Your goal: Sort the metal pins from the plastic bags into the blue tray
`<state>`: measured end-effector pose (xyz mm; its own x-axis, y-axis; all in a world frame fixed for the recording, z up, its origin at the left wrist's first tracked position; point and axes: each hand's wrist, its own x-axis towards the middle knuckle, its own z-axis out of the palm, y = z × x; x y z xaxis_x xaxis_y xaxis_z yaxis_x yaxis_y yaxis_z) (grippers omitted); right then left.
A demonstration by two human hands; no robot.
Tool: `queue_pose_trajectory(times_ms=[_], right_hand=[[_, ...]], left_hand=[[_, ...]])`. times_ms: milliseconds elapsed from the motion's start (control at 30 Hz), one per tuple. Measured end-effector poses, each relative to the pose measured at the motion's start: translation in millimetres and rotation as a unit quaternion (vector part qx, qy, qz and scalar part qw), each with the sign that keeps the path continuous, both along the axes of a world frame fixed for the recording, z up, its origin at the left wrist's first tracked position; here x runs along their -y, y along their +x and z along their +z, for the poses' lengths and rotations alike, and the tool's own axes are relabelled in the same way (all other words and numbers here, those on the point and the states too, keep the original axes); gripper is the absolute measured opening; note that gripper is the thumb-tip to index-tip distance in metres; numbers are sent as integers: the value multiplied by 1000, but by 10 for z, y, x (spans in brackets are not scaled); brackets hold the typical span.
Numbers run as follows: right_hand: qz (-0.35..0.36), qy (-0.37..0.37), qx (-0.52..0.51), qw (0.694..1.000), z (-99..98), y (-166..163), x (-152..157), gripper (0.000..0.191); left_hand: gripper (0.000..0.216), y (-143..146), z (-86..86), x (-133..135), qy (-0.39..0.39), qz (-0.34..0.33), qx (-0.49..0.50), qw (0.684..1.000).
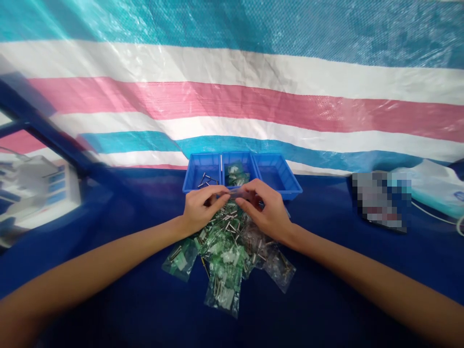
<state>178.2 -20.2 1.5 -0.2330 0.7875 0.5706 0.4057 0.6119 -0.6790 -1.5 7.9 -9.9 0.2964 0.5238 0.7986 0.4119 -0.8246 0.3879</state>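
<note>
My left hand (pixel 203 205) and my right hand (pixel 265 208) meet over a heap of small packets, just in front of the blue bins. Between their fingertips stretches a clear plastic bag (pixel 237 192), pinched from both sides; its contents are too small to make out. Below lies the heap of clear and green-tinted plastic packets (pixel 226 256), with metal pins and white pieces showing inside several of them. Loose metal pins (pixel 229 220) lie on top of the heap. One packet (pixel 181 259) sticks out at the left, and a greyish packet (pixel 280 268) at the right.
Three joined blue bins stand behind my hands: the left bin (pixel 192 174) has a few metal pins, the middle bin (pixel 222 169) green packets. The right bin (pixel 297 186) adjoins them. A dark blurred-out object (pixel 379 200) and a plastic bag (pixel 431 186) lie at the right.
</note>
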Motion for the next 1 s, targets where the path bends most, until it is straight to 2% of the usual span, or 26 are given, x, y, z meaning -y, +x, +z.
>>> queue_pose_trajectory(times_ms=[100, 333, 767, 1000], right_hand=[[18, 10, -12, 1000, -74, -16, 0, 6], [8, 38, -16, 999, -153, -18, 8, 6], [32, 82, 22, 996, -168, -33, 16, 5], [14, 94, 18, 995, -159, -43, 33, 7]], left_hand=[[11, 1, 2, -3, 6, -19, -20, 1000], [6, 20, -2, -13, 29, -61, -81, 994], [5, 15, 15, 3, 48, -89, -89, 991], [10, 13, 32, 24, 31, -93, -86, 991]])
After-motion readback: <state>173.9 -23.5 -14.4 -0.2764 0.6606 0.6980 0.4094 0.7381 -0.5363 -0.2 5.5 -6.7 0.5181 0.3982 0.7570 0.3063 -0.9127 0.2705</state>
